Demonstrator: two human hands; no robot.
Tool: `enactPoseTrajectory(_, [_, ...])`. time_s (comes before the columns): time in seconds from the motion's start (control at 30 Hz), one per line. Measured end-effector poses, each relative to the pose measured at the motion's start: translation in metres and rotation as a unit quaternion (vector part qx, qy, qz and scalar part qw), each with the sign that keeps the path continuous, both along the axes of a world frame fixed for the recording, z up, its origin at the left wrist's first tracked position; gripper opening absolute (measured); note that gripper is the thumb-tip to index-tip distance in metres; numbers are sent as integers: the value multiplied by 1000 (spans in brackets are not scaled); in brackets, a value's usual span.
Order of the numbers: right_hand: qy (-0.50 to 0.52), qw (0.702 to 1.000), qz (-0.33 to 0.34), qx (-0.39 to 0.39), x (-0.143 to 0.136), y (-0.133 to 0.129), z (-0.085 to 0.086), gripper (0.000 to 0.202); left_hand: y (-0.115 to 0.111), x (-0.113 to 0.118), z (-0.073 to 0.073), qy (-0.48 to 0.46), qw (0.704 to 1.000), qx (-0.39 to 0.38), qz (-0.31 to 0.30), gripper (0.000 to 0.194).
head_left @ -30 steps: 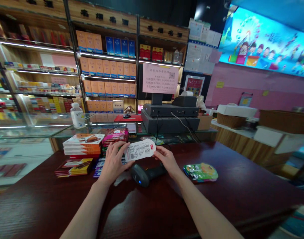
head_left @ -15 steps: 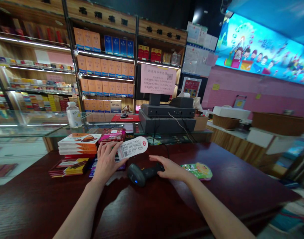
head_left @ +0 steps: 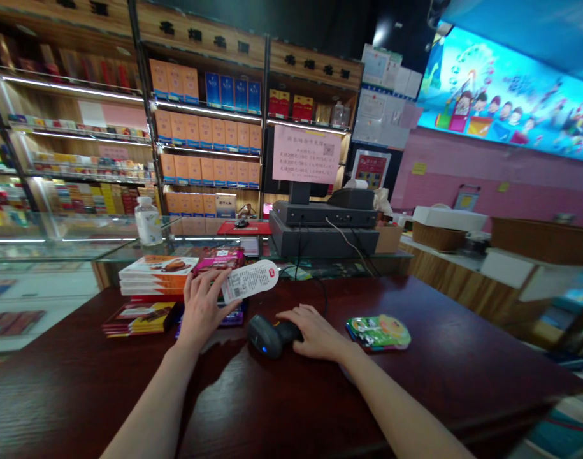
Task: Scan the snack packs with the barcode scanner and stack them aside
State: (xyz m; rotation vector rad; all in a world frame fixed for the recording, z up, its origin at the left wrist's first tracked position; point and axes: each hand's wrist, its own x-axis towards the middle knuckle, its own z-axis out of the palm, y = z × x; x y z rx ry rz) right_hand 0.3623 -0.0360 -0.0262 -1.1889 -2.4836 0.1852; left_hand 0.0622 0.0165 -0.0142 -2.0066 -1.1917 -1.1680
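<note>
Fingers of the left hand (head_left: 200, 309): pinching one white rounded-end pack (head_left: 253, 280) at its near end, thumb below, printed face with barcode toward the viewer, held above the counter (head_left: 253, 408). Fingers of the right hand (head_left: 317, 333): extended over the handle of one black barcode scanner (head_left: 266, 336), thumb on the near side; firmness of grip cannot be told. Scanner: lying on the counter, blue light lit. Right of the right hand: green pack (head_left: 380, 331), flat. Left of the left hand: stacked white-and-orange boxes (head_left: 158, 274); red-and-yellow packs (head_left: 139, 319), nearer the viewer.
</note>
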Motion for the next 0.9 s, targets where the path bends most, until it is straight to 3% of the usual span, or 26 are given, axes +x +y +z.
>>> enactPoseTrajectory(0.13, [30, 1000, -3, -3, 9, 1, 9, 62, 2, -2, -2, -1, 1000, -7, 5, 63])
enactPoseTrajectory(0.33, [87, 996, -21, 14, 19, 0, 39, 62, 3, -1, -2, -2, 1000, -11, 3, 62])
enactPoseTrajectory(0.57, [145, 989, 21, -27, 19, -3, 70, 68, 3, 0, -5, -6, 1000, -12, 4, 68])
enactPoseTrajectory(0.9, [174, 979, 62, -82, 21, 7, 73, 72, 4, -1, -6, -6, 1000, -28, 1, 68])
